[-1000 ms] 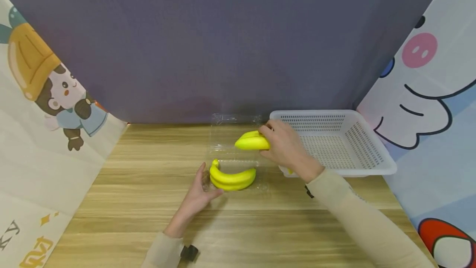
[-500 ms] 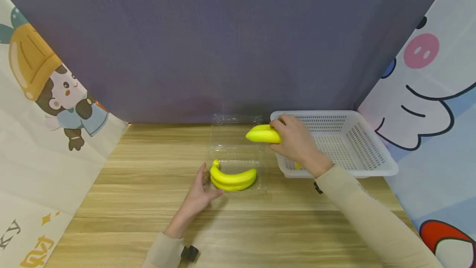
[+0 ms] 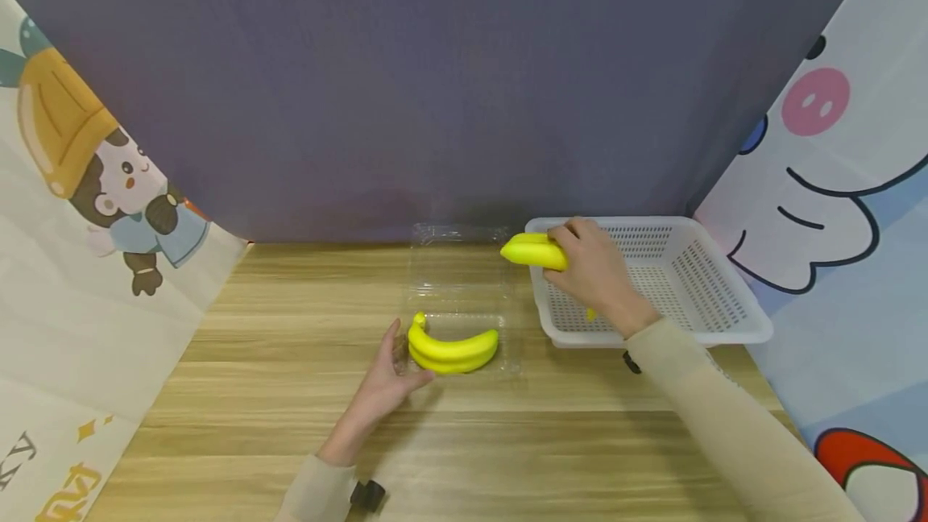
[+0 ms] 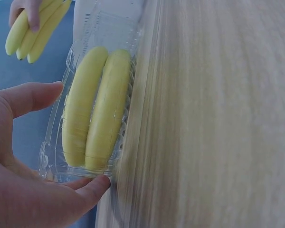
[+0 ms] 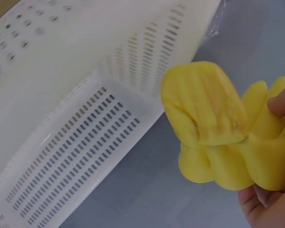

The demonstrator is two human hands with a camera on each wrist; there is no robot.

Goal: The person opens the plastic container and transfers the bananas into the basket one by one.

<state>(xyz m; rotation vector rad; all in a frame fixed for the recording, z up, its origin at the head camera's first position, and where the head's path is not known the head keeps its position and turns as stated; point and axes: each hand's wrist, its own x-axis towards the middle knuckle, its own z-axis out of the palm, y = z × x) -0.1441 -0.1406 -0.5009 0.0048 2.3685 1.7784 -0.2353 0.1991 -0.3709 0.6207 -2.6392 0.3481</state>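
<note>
My right hand grips a bunch of yellow bananas in the air over the left end of the white basket. Its thick stem end faces the right wrist camera. My left hand holds the left end of a clear plastic clamshell box, thumb at the front edge and fingers at the side. The box lies with its lid folded back. Inside its base, two curved bananas, side by side, fill most of the length.
The white perforated basket stands at the back right of the wooden table, just right of the box. Behind rises a dark grey wall. Cartoon-printed panels border both sides.
My right hand has carried the banana bunch right and slightly back, from above the clamshell's lid to the basket's left end. The left hand and the box have stayed in place.
</note>
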